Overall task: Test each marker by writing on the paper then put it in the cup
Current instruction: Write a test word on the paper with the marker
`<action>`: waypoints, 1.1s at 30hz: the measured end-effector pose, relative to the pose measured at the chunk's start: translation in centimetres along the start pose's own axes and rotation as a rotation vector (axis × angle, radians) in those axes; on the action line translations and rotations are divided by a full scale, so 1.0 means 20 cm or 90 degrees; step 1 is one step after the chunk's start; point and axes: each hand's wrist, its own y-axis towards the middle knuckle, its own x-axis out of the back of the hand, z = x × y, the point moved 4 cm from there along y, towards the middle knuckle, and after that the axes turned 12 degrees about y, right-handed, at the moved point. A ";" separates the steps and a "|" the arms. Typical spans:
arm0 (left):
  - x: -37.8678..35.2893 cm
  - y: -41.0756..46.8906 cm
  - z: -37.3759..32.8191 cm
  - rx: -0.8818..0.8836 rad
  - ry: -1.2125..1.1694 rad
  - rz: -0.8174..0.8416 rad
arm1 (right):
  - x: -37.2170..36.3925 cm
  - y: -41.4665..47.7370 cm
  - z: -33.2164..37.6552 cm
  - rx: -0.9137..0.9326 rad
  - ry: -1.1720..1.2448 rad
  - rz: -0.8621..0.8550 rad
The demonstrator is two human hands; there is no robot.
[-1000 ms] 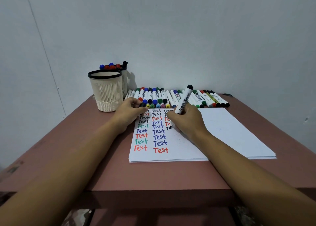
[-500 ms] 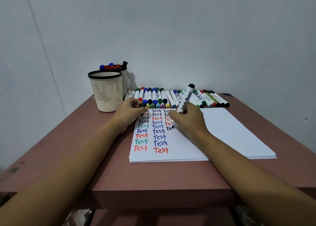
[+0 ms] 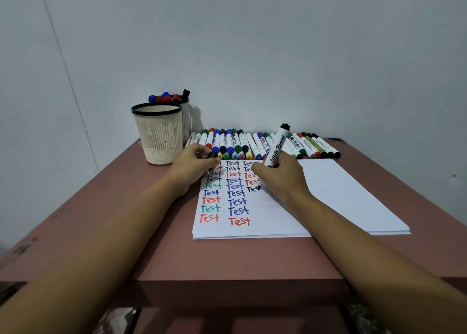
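- My right hand (image 3: 283,179) holds the black marker (image 3: 276,148). Its grip is closed round the lower barrel, fingers curled close above the tip.
- The tip is down on the paper (image 3: 341,194), in the third column of words. A black "Te" stands there with the tip at the next letter, so I judge I am mid-word in the writing test.
- The marker's long axis runs from the tip, low and nearer me, up to its black tail end. It leans away from me and a little to the right, and the tip points down and back towards me.
- My left hand (image 3: 194,167) rests on the paper's far left corner. Its grip pinches what looks like the black cap (image 3: 213,155).
- Next I should finish the word and lift the tip straight off so it does not smear. Then cap and tip must meet squarely along that axis.
- After that the marker goes to a cup. The rear cup (image 3: 186,121) already holds markers and stands behind the front cup (image 3: 158,134), so I would reach past that rim.
- The untested markers (image 3: 252,144) lie in a row at the far edge of the table (image 3: 227,258).
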 end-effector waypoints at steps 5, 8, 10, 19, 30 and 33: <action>0.00 0.00 0.00 0.001 0.003 0.002 | 0.00 0.01 -0.02 -0.023 0.051 -0.014; 0.00 0.00 0.00 0.004 -0.004 0.003 | 0.03 0.01 0.00 0.001 0.023 -0.069; 0.00 0.00 0.00 0.002 -0.005 0.006 | 0.04 0.00 0.01 0.015 0.002 -0.075; 0.00 0.00 0.00 0.000 -0.006 0.008 | 0.02 0.00 0.01 0.010 -0.023 -0.051; -0.01 -0.01 -0.01 -0.011 0.022 -0.015 | 0.03 0.00 0.00 0.008 0.028 -0.065; 0.00 -0.02 -0.04 -0.051 0.071 -0.052 | 0.04 0.02 -0.01 -0.022 0.103 -0.094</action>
